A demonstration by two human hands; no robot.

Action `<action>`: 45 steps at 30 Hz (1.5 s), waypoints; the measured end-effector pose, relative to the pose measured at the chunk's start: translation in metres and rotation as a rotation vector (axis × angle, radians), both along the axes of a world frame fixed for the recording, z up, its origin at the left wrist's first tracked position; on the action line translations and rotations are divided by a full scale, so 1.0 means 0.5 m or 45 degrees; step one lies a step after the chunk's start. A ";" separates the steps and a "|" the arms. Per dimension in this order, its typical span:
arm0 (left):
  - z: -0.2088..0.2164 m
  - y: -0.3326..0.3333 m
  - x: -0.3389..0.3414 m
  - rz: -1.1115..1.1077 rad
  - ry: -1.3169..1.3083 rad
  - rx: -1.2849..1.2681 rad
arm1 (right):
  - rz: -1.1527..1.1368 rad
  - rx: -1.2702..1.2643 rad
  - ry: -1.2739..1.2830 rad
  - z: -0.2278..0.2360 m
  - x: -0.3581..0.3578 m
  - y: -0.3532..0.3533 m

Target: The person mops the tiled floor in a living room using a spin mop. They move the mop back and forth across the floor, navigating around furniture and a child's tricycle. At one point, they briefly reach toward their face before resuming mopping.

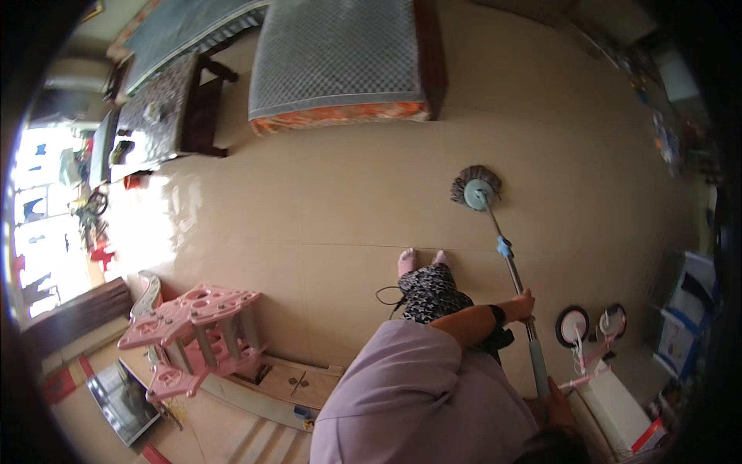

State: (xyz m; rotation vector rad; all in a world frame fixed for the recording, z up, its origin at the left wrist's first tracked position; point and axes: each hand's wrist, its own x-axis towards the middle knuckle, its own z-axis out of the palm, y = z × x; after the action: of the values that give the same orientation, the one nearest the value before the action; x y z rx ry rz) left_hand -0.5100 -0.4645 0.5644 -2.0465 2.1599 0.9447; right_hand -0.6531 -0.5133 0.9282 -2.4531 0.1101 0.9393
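Note:
I stand barefoot on a beige tiled floor and hold a spin mop. Its round head, grey strands around a teal disc, rests on the tiles ahead of me to the right. The metal pole, with a blue joint partway down, slants back toward me. My left hand, black band at the wrist, reaches across my body and grips the pole at mid length. My right hand grips the teal upper end of the pole close to my body. My feet stand left of the pole.
A grey checked mattress on a wooden frame lies far ahead, with a dark wooden table to its left. A pink plastic child's piece stands at my left. A small pink bike with white wheels and a white box stand at my right.

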 end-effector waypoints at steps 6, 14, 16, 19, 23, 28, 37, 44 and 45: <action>-0.027 0.050 0.063 0.445 0.049 0.028 | -0.637 0.093 0.493 -0.030 0.094 0.028; -0.231 0.342 0.291 2.201 1.156 -0.379 | -0.784 0.557 0.706 -0.138 0.391 0.221; -0.267 0.437 0.381 2.748 2.130 -0.761 | -0.685 0.536 0.726 -0.174 0.472 0.292; -0.305 0.643 0.474 2.953 1.793 -0.817 | -0.480 0.502 0.746 -0.235 0.592 0.418; -0.335 0.896 0.540 3.148 1.965 -1.177 | -0.237 0.530 0.769 -0.321 0.705 0.577; -0.299 1.115 0.474 3.399 1.742 -1.174 | -0.035 0.529 0.870 -0.403 0.748 0.712; -0.193 1.058 0.230 3.791 1.729 -0.848 | 0.506 0.461 0.433 -0.440 0.623 0.636; -0.215 0.652 0.214 3.527 1.682 -0.866 | 0.211 0.452 0.589 -0.384 0.552 0.234; -0.230 0.569 0.212 3.473 1.726 -0.859 | 0.113 0.468 0.597 -0.370 0.532 0.157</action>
State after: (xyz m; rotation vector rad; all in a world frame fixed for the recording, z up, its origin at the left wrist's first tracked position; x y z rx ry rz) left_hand -0.4041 -0.1800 0.4496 1.0724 1.1014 -0.3272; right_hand -0.3870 -0.4345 0.7433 -1.8836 -0.0121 1.4212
